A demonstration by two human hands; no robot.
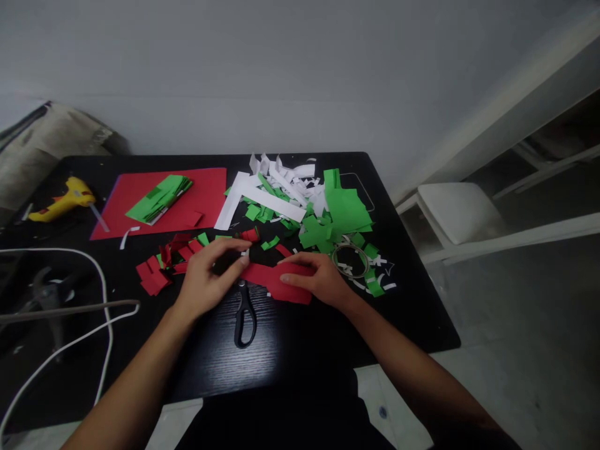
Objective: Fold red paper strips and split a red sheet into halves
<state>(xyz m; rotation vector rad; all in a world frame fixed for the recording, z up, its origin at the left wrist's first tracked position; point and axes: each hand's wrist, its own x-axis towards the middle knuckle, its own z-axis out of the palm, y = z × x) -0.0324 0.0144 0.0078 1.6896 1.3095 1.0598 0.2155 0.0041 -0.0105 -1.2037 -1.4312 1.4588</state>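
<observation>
Between my two hands is a piece of red paper [288,289], narrow on the left and wider on the right. My left hand [206,275] pinches its narrow end between thumb and fingers. At the wider end my right hand [323,278] grips it, thumb on top and fingers behind. Scissors [245,319] lie just below the paper, with a black handle showing and the blades mostly hidden. Folded red paper pieces [154,275] are heaped left of my left hand. A round ring, perhaps a tape roll [350,260], lies right of my right hand among scraps.
A yellow glue gun [65,201] lies at the back left. Nearby, a folded green paper bundle [159,199] rests on a red sheet [210,187]. White strips [262,203] and green paper [349,209] cover the back right. A white cable [105,281] loops across the left; pliers [49,300] lie there.
</observation>
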